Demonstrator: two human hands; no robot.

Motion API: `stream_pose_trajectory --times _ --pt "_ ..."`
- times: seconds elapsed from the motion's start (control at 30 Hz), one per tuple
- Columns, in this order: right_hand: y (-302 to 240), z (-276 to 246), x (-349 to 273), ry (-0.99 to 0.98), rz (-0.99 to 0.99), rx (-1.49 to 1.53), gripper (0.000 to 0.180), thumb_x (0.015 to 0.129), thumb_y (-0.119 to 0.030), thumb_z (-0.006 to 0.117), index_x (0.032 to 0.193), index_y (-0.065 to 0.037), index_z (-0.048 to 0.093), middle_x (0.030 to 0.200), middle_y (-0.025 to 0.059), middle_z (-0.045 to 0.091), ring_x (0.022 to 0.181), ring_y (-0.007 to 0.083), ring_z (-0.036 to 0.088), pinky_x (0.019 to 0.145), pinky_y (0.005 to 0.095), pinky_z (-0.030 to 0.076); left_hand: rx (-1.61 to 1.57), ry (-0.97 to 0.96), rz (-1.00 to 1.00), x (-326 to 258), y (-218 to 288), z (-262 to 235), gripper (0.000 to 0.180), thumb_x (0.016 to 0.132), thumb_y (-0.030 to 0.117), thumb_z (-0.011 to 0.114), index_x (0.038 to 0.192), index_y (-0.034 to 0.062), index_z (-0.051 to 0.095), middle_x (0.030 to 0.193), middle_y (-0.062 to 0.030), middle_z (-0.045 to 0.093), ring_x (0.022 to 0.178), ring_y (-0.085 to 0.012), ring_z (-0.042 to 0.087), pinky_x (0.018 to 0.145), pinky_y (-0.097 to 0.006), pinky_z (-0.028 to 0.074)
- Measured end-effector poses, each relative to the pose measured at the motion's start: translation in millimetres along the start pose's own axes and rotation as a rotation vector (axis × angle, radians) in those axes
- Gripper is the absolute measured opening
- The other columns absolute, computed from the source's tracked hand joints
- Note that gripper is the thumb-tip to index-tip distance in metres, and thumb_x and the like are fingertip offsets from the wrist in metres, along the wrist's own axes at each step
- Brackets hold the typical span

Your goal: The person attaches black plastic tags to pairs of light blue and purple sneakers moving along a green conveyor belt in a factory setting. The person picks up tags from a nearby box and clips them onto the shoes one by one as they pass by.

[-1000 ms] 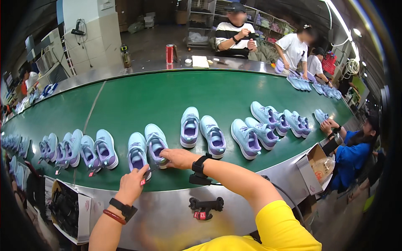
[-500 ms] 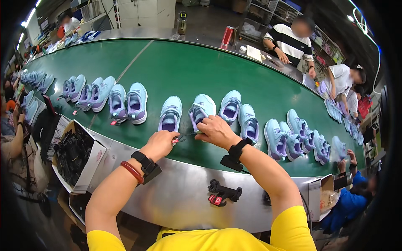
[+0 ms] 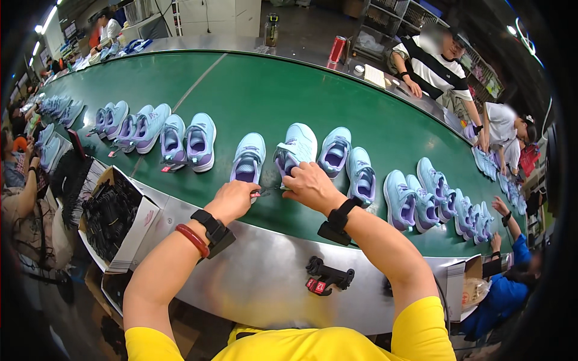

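Light-blue sneakers with lilac linings stand in pairs on a green belt. My left hand (image 3: 235, 200) is closed at the heel of one sneaker (image 3: 248, 153), pinching a small dark piece with a red tag (image 3: 255, 194). My right hand (image 3: 313, 189) grips the heel end of the neighbouring sneaker (image 3: 299, 144), which is tilted with its toe away from me. The fingers partly hide that heel and its opening. A dark strand shows between my hands. Nearer me, a bundle of black parts with red tags (image 3: 328, 276) lies on the metal ledge (image 3: 271, 256).
More sneakers (image 3: 200, 143) line the belt (image 3: 259, 90) on both sides. A carton of black parts (image 3: 114, 210) stands at left, another carton (image 3: 456, 289) at right. Co-workers stand across the belt and at the right. A red can (image 3: 337, 49) and a bottle (image 3: 271, 30) stand on the far edge.
The sneaker under my right hand has risen and tilted slightly. My left hand stays at its sneaker's heel. At the right, a co-worker's sneaker has come down on the belt; the striped-shirt person reaches sideways.
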State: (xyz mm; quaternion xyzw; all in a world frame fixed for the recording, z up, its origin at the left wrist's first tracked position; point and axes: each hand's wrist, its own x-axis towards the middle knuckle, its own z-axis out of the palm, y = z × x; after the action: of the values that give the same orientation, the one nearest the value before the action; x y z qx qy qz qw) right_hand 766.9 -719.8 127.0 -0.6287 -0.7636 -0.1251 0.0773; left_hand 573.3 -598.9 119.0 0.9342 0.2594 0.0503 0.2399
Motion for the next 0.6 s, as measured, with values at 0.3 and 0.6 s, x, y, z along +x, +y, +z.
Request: stream_pose_trajectory --times 0.3,0.6 --pt "1 9 9 -0.004 0.162 0.112 0.02 0.071 -0.021 0.071 0.086 -0.011 0.061 0.084 0.0066 0.059 0.083 0.0279 0.055 0.072 0.0389 0.044 -0.193 0.06 0.246 5 -14 4 0.022 0.083 0.009 0.059 0.103 0.0111 0.068 0.092 -0.0172 0.062 0.085 -0.0365 0.059 0.077 -0.042 0.047" --pt "-9 -9 -53 0.116 0.176 0.343 0.046 0.073 -0.007 0.068 0.116 -0.006 0.052 0.114 0.0149 0.051 0.097 0.0334 0.055 0.081 0.0412 0.049 0.213 0.232 0.255 -11 6 0 0.053 0.071 -0.01 0.051 0.118 0.013 0.061 0.134 -0.02 0.045 0.114 -0.0381 0.053 0.09 -0.04 0.048"
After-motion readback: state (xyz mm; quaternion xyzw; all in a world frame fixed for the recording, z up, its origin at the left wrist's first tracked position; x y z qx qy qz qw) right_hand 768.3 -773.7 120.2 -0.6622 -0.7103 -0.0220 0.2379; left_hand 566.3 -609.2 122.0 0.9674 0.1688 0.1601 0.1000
